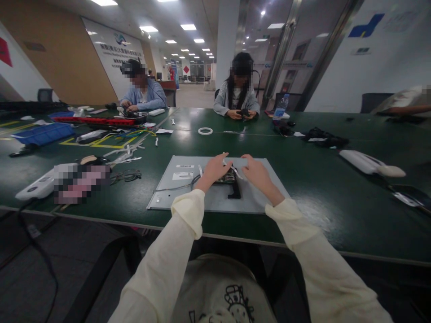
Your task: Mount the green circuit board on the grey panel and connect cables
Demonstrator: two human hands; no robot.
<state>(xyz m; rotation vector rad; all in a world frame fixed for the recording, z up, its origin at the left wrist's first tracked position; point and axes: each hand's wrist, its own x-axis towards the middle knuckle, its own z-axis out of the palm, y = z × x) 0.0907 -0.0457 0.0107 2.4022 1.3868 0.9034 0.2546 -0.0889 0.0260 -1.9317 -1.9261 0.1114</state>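
A flat grey panel [188, 202] with white labels [182, 176] lies on the table before me. On its middle sit a green circuit board [230, 176] and a black bracket [235, 193]. My left hand [213, 171] reaches over the board's left side, thumb and forefinger apart; a small white bit shows between them, and I cannot tell whether it is touched. My right hand [258, 176] hovers at the board's right, its fingers parted and pointing left. A thin white strip [235, 171] runs between the hands. Grey cables [177, 187] leave the board leftward, partly hidden by my left hand.
A roll of white tape [205, 131] lies beyond the panel. Glasses [126, 176], a white device [47, 181] and a blue tray [43, 133] are at left. Another white device [367, 162] and a bottle [281, 107] stand right. Two people sit opposite; another is at far right.
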